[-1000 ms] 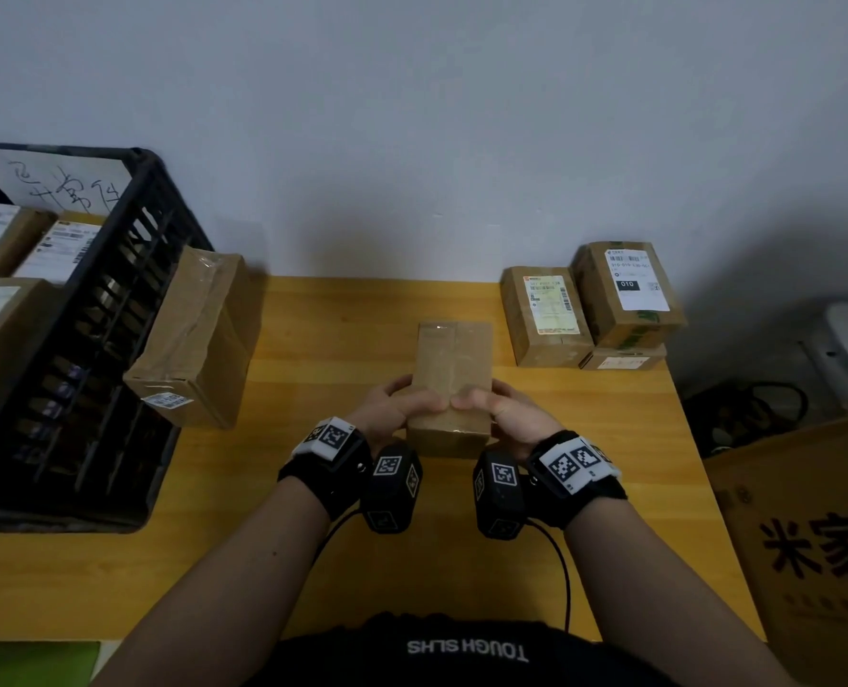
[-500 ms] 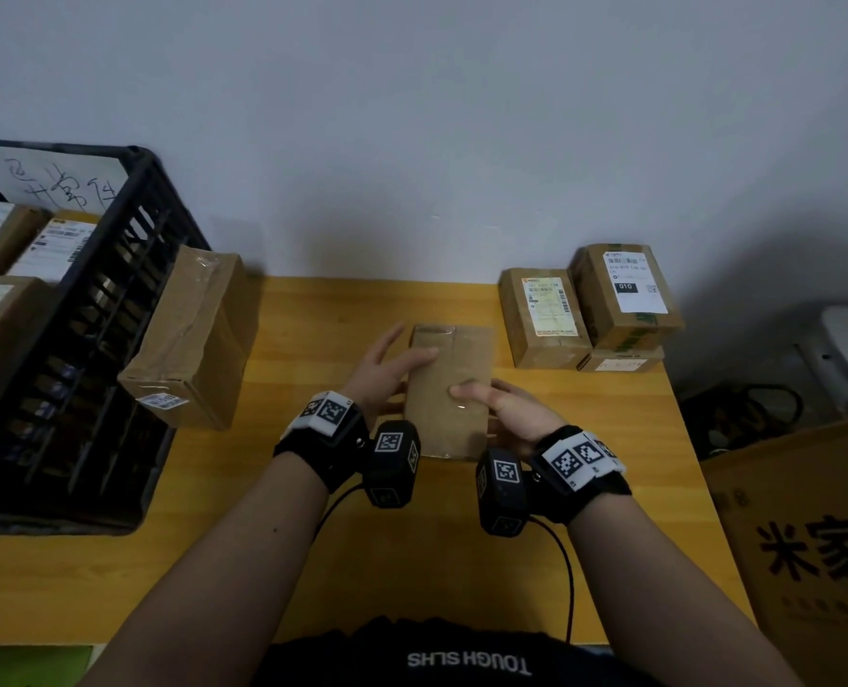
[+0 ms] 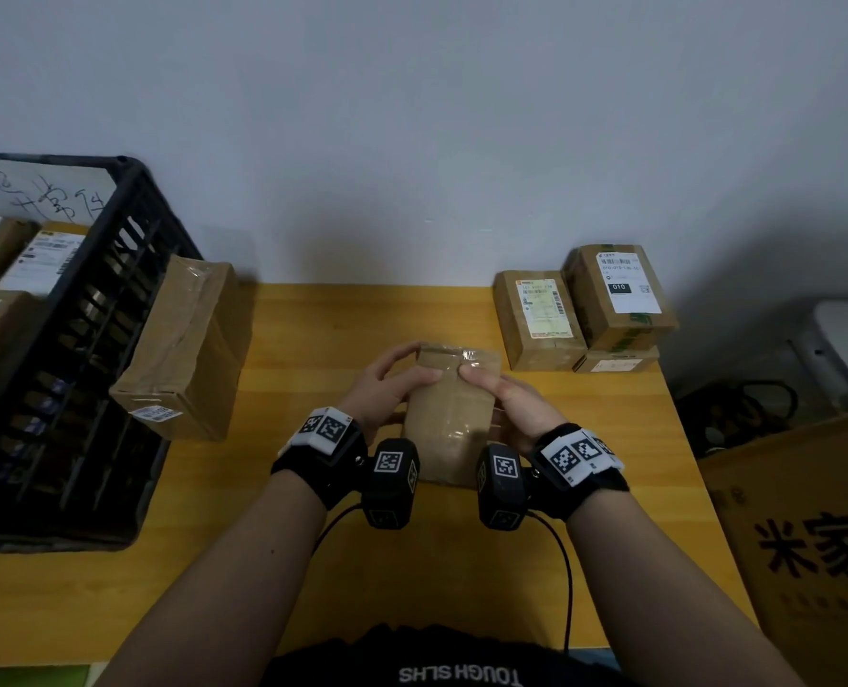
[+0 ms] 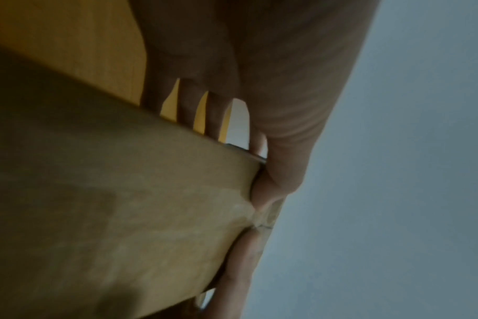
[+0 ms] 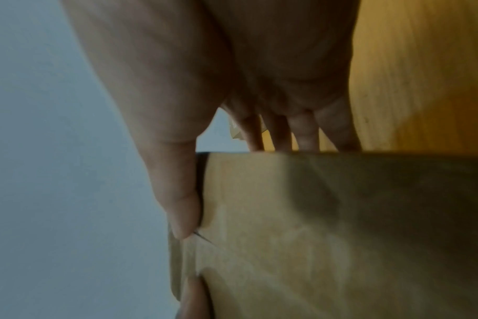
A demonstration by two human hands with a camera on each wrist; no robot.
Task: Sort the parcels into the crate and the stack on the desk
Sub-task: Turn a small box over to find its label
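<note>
A small brown cardboard parcel (image 3: 449, 419) wrapped in clear tape is held tilted up over the middle of the yellow desk (image 3: 312, 562). My left hand (image 3: 387, 389) grips its left side, thumb on the near face, fingers behind. My right hand (image 3: 506, 404) grips its right side the same way. In the left wrist view the parcel (image 4: 109, 205) fills the lower left; in the right wrist view the parcel (image 5: 341, 237) fills the lower right. A black crate (image 3: 89, 300) with several parcels stands at the left. A stack of labelled parcels (image 3: 605, 309) sits at the back right.
A larger brown box (image 3: 184, 349) leans against the crate's right wall. A big cardboard carton (image 3: 808, 538) with printed characters stands off the desk's right edge. Black cables (image 3: 739, 409) lie on the floor beyond it. A grey wall is behind the desk.
The parcel has been turned up from lying flat to tilted on end. My left hand shifted from the near end to the left side; both thumbs now press the near face.
</note>
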